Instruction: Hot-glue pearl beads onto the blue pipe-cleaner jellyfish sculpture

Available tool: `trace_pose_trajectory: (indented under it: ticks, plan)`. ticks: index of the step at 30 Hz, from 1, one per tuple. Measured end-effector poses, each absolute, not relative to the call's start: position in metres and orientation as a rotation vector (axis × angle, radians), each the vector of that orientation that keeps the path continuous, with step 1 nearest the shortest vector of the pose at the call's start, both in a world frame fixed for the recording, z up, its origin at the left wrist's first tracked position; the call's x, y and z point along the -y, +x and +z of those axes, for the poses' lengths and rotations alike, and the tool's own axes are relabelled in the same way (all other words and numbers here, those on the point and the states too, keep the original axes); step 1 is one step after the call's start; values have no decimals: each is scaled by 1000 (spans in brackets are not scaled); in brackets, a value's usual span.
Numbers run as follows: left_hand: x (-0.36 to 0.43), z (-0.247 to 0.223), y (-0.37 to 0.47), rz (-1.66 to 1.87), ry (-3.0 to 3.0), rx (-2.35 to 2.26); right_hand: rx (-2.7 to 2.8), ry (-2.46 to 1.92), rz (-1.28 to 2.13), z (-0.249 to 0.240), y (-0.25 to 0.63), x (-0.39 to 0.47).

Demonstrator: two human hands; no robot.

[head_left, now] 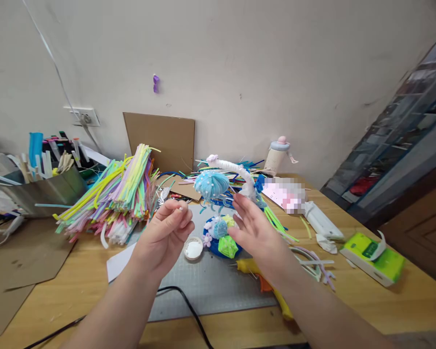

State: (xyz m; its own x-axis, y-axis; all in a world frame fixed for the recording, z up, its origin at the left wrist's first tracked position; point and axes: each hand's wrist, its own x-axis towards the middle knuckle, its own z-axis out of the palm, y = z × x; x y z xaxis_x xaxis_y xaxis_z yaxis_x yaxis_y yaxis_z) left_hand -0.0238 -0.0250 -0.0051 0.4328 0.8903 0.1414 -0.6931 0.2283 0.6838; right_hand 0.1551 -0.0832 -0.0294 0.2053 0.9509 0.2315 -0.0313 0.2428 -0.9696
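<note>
My left hand [169,232] is raised over the grey mat [207,286], thumb and fingertips pinched on a tiny white bead [181,209]. My right hand [252,225] is open, its fingers spread beside the craft piece and partly hiding it. That piece has a blue jellyfish [211,184] dotted with white beads, hanging from a white curved stem [232,167]. Below it is a dark blue base [212,246] with pink, green and yellow pieces. Between my hands, a small dish [193,249] of white beads sits on the mat. A yellow glue gun [247,265] lies under my right forearm.
Bundled pipe cleaners [127,194] and a metal container [51,194] of sticks stand at left. Cardboard [163,140] leans on the wall. A bottle [277,156], a white device [321,220] and a green tissue pack [374,257] are at right. A black cable [189,303] crosses the front.
</note>
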Motion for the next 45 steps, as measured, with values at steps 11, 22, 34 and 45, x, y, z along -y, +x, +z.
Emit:
trace_pose_trajectory:
  ticks: [11,22,34,45]
  plan:
    - [28,9,-20,1149,817,-307,1158,-1076,533,-26,127,3]
    - [15,27,-9,1292,1295,-672,1162,-1159,285,-23,118,10]
    - [-9,59,3,1109,1715,-1000,1197,-1283,-57,-27,114,12]
    - [-14,62,2,1025,1821,-1124,1220,-1341,-141,-25,114,15]
